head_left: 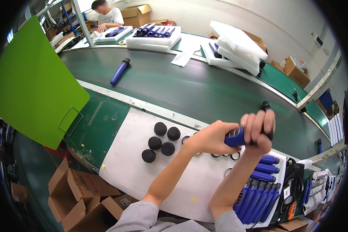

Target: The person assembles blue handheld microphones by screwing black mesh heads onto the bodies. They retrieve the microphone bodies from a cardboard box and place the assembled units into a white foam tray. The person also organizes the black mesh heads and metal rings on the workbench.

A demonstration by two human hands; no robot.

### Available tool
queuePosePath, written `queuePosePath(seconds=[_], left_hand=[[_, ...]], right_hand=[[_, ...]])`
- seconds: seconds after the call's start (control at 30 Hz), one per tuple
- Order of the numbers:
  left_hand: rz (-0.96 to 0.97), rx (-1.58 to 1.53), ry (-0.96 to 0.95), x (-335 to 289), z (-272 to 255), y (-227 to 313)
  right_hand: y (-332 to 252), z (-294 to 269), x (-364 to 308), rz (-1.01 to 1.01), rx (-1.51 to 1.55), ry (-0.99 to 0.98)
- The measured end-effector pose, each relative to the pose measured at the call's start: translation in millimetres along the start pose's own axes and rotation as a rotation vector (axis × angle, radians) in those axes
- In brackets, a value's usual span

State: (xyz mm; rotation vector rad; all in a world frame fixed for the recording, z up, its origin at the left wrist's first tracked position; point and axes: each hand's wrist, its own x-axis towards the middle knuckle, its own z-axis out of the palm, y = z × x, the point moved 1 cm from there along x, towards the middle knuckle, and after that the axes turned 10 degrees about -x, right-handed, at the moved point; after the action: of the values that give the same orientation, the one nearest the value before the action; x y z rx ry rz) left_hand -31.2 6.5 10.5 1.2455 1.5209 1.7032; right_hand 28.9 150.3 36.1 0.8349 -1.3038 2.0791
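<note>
Above the white work sheet [170, 181], both hands grip one blue handheld microphone [236, 137]. My left hand [214, 137] is closed round its blue body, where a small dark panel shows. My right hand [259, 129] wraps the black end, which its fingers mostly hide; the hand is slightly blurred. Several round black ribbed microphone heads [160, 128] sit on the sheet left of my forearms. Dark and pale rings [235, 156] lie beneath my hands. To the right of my right forearm, blue microphone bodies [255, 201] lie side by side in rows.
Beyond the sheet runs a dark green conveyor belt [162, 81], carrying a blue microphone [120, 72] and others at right. White foam trays [154, 42] with microphones stand across it. A green panel [34, 85] rises at left above open cardboard boxes [85, 185]. Another person [110, 17] sits far left.
</note>
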Motion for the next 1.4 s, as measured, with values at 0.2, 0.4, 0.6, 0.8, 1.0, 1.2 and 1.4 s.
queuePosePath(seconds=[0.2,0.4,0.6,0.8,1.0,1.2,1.4], left_hand=[[-0.243,-0.008,-0.292,1.3,14.0,0.6],[-0.129,0.127,0.244,14.4,15.5,-8.7],[-0.027,0.395,0.461,1.7,-7.1,-1.5],[-0.288,-0.233,-0.217,-11.5,-16.3,8.2],[-0.067,0.06,0.239,11.2,-1.0,-18.7],[-0.074,0.267,0.288,11.1,-3.1,-16.8],[-0.478,-0.345,-0.526,0.2,-14.0,-16.5]], right_hand=[[3.3,-20.3,4.5,-0.046,0.395,-0.528],[0.8,6.6,4.3,0.104,-0.542,0.483],[21.6,40.5,14.7,-0.001,-0.456,0.523],[20.5,3.7,6.1,-0.044,0.281,-0.295],[18.4,23.1,12.8,0.067,-0.626,0.666],[18.0,12.5,8.1,0.023,-0.411,0.427],[14.9,0.2,10.7,-0.067,0.258,-0.457]])
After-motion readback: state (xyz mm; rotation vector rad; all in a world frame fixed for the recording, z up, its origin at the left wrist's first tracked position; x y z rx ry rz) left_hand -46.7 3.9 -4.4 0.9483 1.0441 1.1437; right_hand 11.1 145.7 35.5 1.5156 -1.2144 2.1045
